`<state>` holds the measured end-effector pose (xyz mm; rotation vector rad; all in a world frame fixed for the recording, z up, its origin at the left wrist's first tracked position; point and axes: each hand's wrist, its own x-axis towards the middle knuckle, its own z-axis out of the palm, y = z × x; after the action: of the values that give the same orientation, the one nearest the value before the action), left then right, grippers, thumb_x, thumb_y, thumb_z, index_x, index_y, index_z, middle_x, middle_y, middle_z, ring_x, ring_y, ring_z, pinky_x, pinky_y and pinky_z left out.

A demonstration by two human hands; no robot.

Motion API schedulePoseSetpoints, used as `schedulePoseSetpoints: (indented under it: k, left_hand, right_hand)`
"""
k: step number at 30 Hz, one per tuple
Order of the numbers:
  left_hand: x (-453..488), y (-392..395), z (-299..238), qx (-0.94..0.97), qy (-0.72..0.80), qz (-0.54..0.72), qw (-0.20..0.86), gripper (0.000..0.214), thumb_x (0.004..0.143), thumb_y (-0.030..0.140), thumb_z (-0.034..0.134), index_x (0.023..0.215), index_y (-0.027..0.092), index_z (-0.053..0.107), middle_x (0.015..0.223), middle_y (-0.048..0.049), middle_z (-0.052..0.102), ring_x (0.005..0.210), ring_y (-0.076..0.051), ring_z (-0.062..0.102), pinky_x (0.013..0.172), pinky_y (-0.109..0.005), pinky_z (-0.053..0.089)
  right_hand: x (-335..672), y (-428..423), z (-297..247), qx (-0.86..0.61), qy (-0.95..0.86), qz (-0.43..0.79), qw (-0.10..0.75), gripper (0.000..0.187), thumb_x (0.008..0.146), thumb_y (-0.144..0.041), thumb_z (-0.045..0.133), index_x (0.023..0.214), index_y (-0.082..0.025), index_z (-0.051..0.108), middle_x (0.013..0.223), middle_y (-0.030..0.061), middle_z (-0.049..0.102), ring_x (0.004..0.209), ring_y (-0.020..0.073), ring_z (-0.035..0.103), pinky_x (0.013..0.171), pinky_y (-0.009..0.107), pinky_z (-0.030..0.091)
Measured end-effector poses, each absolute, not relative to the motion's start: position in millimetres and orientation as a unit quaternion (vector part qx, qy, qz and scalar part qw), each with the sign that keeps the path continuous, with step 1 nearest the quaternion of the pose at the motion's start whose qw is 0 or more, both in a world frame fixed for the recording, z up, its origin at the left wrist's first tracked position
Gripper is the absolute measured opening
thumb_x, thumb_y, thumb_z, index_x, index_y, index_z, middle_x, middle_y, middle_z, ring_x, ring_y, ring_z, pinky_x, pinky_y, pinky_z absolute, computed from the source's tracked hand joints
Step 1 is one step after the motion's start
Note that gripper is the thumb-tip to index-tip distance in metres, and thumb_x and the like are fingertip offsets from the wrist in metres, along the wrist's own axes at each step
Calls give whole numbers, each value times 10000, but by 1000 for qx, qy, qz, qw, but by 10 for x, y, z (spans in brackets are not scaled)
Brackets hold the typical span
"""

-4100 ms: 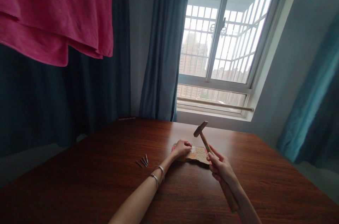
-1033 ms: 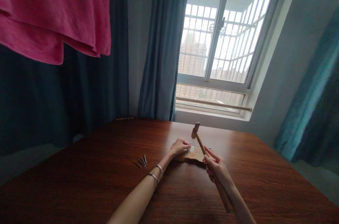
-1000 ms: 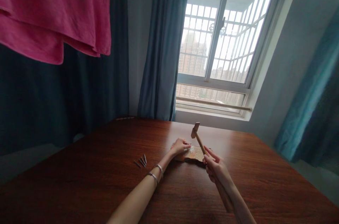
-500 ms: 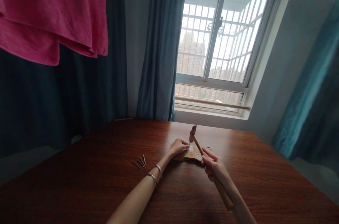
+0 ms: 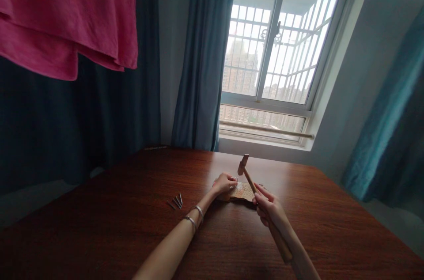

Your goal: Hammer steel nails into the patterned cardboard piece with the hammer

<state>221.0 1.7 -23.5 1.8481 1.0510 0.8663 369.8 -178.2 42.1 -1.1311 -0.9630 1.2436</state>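
My right hand [image 5: 269, 205] is wrapped around the wooden handle of a hammer [image 5: 243, 165]. The hammer's head hangs in the air a little above and right of my left fingertips. My left hand [image 5: 225, 183] pinches a thin upright nail [image 5: 237, 179] at the far left part of a pale, rough-edged board [image 5: 245, 190] with a speckled top. Whether the nail's tip is in the board is too small to tell. My left palm rests over the board's left end and hides part of it.
Several dark nails [image 5: 175, 201] lie on the brown wooden table [image 5: 132, 236] left of my left forearm. Behind the table are a blue curtain [image 5: 198, 72] and a barred window [image 5: 265, 77]. A pink cloth [image 5: 66, 15] hangs at upper left.
The hammer head has lifted slightly and moved away from the top of the nail, showing a gap. My left hand keeps its place on the board.
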Motion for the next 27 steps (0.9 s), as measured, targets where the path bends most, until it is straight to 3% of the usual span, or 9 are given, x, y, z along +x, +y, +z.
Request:
schedulePoseSetpoints:
  k: [27]
  left_hand:
    - [2199, -50, -155, 747, 421, 345, 381, 232, 590, 325, 627, 635, 102, 671, 637, -27, 633, 603, -129, 532, 521, -193, 343]
  right_hand:
    - [3617, -1808, 392, -485, -429, 509, 567, 667, 668, -399, 660, 1268, -209, 440, 649, -20, 546, 327, 36, 372, 231, 152, 266]
